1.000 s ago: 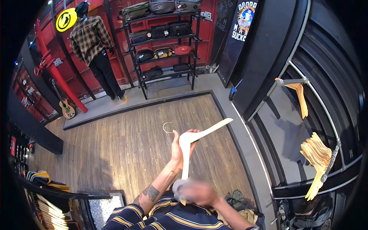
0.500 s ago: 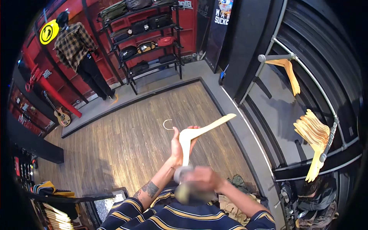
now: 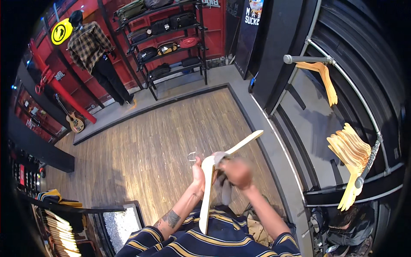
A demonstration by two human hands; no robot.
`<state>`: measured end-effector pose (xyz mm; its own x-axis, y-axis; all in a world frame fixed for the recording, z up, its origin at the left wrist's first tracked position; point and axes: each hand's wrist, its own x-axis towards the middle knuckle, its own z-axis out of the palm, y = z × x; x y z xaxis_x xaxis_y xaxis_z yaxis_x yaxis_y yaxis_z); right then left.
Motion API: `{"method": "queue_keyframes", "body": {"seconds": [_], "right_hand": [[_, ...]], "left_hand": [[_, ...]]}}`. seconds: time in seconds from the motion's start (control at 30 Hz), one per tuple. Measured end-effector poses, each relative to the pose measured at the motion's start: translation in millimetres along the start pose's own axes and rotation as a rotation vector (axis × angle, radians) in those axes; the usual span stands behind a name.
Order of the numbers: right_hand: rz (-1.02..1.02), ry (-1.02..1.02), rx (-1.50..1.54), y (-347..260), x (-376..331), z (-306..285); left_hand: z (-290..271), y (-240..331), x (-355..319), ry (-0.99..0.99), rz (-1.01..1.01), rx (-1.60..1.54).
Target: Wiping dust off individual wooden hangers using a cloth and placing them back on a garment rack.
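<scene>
And here the left hand point(image 3: 198, 174) is sitting half curled around the neck of a pale, angled wooden clothes hanger point(image 3: 206, 192), thumb up beside its thin, curved metal hook point(image 3: 191, 157); that hold is probably steadying the hanger while leaving both long arms free. The hanger is hanging out in front of the chest, one arm pointing down to the dark, gold-striped shirt point(image 3: 195, 242), the other angling away to the upper right

The right hand point(image 3: 239, 173) is showing as a blur, apparently closed around a soft, crumpled grey cloth point(image 3: 225, 192); its exact finger spread I cannot tell. The cloth's upper part is covering the hanger near its bend, the rest drooping below the fist

Over on the right, a grey metal rail point(image 3: 372, 156) is carrying a tight bunch of pale wooden hangers point(image 3: 349, 147), presumably hooked close together to save room

Now the containers: a tiered black metal rack point(image 3: 205, 75) is displaying bags in rows, among them a small red pouch point(image 3: 188, 42) and a tan-and-black one point(image 3: 167, 48) side by side; whatever they are holding inside is staying hidden
</scene>
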<state>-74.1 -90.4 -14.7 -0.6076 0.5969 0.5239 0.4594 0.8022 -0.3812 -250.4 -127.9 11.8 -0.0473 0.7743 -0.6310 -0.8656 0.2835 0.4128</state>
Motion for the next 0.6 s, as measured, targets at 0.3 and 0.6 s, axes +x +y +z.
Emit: {"method": "queue_keyframes", "body": {"seconds": [0.3,0.6], "right_hand": [[0.404,0.327,0.340,41.0,-7.4,-30.7],[0.366,0.081,0.782,-20.2,-34.5,-23.9]], "left_hand": [[9.1,-40.5,11.4,-0.067,0.028,-0.163],[22.0,-41.1,63.9,-0.111,0.002,-0.163]]}}
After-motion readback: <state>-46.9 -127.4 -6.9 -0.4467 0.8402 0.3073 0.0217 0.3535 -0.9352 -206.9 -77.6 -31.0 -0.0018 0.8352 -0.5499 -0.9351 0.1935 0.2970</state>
